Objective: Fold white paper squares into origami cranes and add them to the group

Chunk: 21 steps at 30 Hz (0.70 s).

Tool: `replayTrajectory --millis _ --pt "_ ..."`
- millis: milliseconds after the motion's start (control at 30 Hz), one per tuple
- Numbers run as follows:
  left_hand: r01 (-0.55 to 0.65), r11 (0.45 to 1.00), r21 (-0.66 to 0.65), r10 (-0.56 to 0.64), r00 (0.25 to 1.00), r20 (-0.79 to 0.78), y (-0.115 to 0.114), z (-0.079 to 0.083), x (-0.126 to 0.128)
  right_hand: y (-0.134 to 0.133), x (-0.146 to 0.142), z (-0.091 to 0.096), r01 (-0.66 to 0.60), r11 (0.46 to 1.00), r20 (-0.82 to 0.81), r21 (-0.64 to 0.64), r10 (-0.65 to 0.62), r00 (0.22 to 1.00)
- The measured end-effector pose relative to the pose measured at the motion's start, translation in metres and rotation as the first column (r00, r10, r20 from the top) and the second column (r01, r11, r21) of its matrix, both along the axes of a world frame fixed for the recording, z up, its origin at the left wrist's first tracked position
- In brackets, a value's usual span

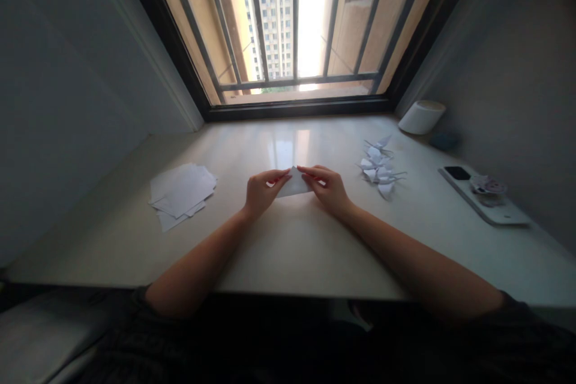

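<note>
Between my two hands is a folded sheet of white paper [296, 182], its pointed tip facing the window. My left hand [264, 191] pinches its left side with thumb and fingers. On the right side, my right hand [328, 186] grips it the same way, close to the tip. The fingers cover parts of both edges. To the left lies a loose stack of white paper sheets [184, 189]. Several folded white paper cranes [377, 162] are heaped together to the right of my right hand.
A phone [504, 213] in a light case lies at the far right, with a round ornament [488, 186] on it. Near the window's right corner stands a white cylindrical object [422, 117]. The pale tabletop [292, 252] ends at a front edge by my body.
</note>
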<state>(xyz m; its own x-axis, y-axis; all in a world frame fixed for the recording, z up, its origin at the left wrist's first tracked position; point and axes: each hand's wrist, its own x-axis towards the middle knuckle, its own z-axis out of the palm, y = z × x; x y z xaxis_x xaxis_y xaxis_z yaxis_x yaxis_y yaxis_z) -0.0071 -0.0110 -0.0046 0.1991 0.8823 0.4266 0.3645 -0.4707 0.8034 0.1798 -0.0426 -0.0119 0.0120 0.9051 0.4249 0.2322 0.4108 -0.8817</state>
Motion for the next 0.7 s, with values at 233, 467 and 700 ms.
replayTrajectory --millis 233,467,700 --pt "0.151 0.961 -0.230 -0.108 0.976 0.187 0.007 -0.005 -0.001 0.000 0.000 -0.003 -0.055 0.998 -0.017 -0.011 0.055 0.998" --pt "0.143 0.948 -0.283 -0.095 0.979 0.179 0.003 0.003 0.001 -0.001 0.000 -0.003 -0.073 0.997 0.019 0.009 0.073 0.997" --pt "0.184 0.917 -0.355 -0.095 0.962 0.256 0.001 0.007 0.003 0.000 0.000 -0.004 0.031 0.999 0.035 -0.024 -0.030 0.999"
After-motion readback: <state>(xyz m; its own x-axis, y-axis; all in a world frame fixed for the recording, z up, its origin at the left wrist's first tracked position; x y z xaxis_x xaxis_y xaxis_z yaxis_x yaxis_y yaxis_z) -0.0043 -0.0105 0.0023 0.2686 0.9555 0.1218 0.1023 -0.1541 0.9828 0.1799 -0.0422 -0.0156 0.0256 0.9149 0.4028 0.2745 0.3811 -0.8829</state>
